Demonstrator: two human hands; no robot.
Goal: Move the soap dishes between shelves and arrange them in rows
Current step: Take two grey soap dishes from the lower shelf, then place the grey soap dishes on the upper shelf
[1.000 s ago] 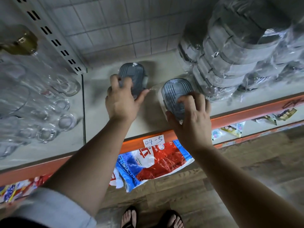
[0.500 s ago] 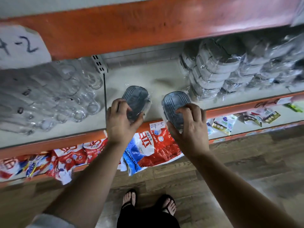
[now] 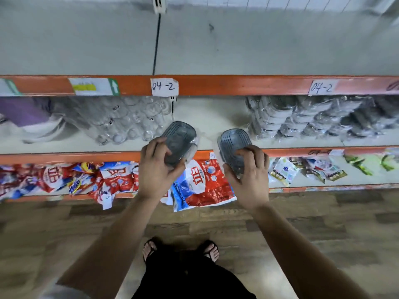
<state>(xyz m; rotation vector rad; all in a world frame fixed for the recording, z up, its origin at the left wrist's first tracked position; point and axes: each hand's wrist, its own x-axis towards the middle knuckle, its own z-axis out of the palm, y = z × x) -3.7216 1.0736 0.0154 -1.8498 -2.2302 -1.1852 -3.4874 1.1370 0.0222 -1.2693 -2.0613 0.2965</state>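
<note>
Dim, flat indoor light; motion blur throughout, worst toward edges; wide-angle bowing of shelf rails (image 3: 237,84).

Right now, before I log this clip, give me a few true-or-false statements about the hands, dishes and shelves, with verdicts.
1. The left hand grips a soap dish, the right hand a second soap dish. True.
2. The wrapped dish stacks sit left of the hands. False: they sit to the right; glassware is on the left.
3. The paper labels on the orange rail read 04-2. True.
4. The person is barefoot. False: they wear sandals.
</note>
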